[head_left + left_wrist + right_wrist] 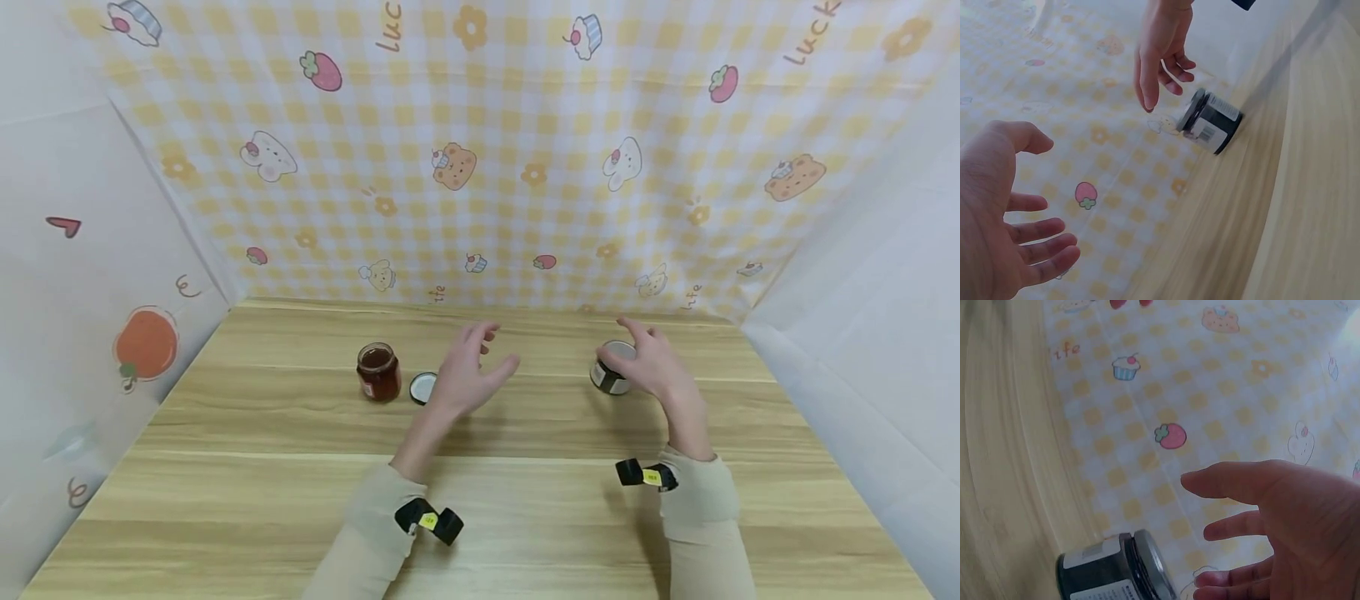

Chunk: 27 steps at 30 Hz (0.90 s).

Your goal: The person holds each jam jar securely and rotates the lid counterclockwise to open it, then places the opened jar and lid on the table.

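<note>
Above a dark, lidded jar [611, 379] with a pale label, my right hand [654, 362] hovers with fingers spread. The right wrist view shows a gap between the fingers [1235, 526] and that jar [1107, 569]. My left hand [468, 375] is in the air near the table's middle, holding nothing, its fingers loosely bent in the left wrist view. Just left of it a lid [423, 387] lies with its white face up, partly hidden by the hand. Beside the lid stands an uncovered glass jar [378, 373] with reddish-brown contents.
Everything stands on a wood-grain table [525, 517]. A yellow checked cloth [510, 225] hangs behind its far edge, and white cloth walls [862, 333] close off both sides. Each sleeve carries a small black camera [429, 520].
</note>
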Each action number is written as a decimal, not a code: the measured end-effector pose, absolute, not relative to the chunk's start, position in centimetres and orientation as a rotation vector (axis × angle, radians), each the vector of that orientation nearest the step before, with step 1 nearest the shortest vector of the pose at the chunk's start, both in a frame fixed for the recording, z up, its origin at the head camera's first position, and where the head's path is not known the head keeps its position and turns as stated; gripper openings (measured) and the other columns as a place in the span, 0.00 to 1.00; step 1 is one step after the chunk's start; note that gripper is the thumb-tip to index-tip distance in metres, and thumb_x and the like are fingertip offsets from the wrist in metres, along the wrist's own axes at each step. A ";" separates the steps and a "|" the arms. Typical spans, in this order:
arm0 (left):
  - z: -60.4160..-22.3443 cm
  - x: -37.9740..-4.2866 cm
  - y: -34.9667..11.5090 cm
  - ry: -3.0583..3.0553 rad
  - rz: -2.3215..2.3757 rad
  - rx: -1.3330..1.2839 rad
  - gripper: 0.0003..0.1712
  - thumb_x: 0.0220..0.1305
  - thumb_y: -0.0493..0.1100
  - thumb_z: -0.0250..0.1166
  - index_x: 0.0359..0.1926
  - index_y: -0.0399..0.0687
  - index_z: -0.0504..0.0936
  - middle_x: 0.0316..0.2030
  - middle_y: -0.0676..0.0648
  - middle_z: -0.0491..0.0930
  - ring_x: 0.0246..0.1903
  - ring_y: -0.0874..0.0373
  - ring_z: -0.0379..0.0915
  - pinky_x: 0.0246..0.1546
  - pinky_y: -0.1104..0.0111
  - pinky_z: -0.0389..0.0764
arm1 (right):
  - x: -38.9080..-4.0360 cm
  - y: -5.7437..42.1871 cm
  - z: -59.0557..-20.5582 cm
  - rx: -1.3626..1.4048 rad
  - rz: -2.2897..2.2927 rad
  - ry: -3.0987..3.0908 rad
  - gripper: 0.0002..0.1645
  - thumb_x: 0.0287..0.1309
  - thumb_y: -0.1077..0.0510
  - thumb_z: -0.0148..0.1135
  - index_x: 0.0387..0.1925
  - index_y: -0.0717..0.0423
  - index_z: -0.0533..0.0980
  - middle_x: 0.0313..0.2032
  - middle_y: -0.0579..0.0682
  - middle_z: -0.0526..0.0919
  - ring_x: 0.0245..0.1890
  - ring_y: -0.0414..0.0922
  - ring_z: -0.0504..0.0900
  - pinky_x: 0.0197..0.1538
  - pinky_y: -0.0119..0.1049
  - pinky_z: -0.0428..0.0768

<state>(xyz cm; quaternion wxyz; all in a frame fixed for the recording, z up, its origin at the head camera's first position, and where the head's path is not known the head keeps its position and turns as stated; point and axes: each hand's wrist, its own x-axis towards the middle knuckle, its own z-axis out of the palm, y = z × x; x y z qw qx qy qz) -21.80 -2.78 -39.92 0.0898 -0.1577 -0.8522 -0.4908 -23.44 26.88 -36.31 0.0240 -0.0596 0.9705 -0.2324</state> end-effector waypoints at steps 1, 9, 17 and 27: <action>-40.0 -21.8 -2.6 -2.543 -1.458 -0.469 0.34 0.64 0.55 0.66 0.67 0.46 0.72 0.56 0.44 0.73 0.53 0.45 0.72 0.48 0.55 0.76 | -23.5 27.0 -36.4 -0.178 -0.711 3.003 0.48 0.69 0.35 0.54 0.77 0.59 0.55 0.68 0.79 0.58 0.65 0.72 0.62 0.57 0.70 0.69; -40.6 -22.1 -1.2 -2.592 -1.477 -0.460 0.34 0.64 0.57 0.65 0.66 0.48 0.72 0.55 0.46 0.73 0.52 0.48 0.72 0.47 0.56 0.76 | -23.8 27.9 -37.3 -0.122 -0.666 3.006 0.48 0.68 0.34 0.55 0.76 0.58 0.56 0.67 0.79 0.58 0.63 0.74 0.64 0.55 0.71 0.69; -41.0 -22.2 -0.2 -2.608 -1.547 -0.469 0.35 0.64 0.57 0.66 0.67 0.47 0.71 0.56 0.43 0.73 0.52 0.49 0.71 0.47 0.56 0.76 | -24.1 28.2 -38.2 -0.104 -0.605 3.036 0.47 0.65 0.34 0.59 0.72 0.62 0.63 0.64 0.80 0.60 0.60 0.75 0.68 0.54 0.68 0.72; -41.6 -22.4 1.3 -2.635 -1.558 -0.488 0.35 0.64 0.56 0.66 0.67 0.45 0.72 0.56 0.42 0.74 0.52 0.47 0.73 0.50 0.56 0.76 | -24.2 28.3 -38.7 -0.091 -0.587 3.057 0.49 0.58 0.33 0.66 0.68 0.62 0.66 0.62 0.78 0.64 0.56 0.73 0.71 0.52 0.66 0.74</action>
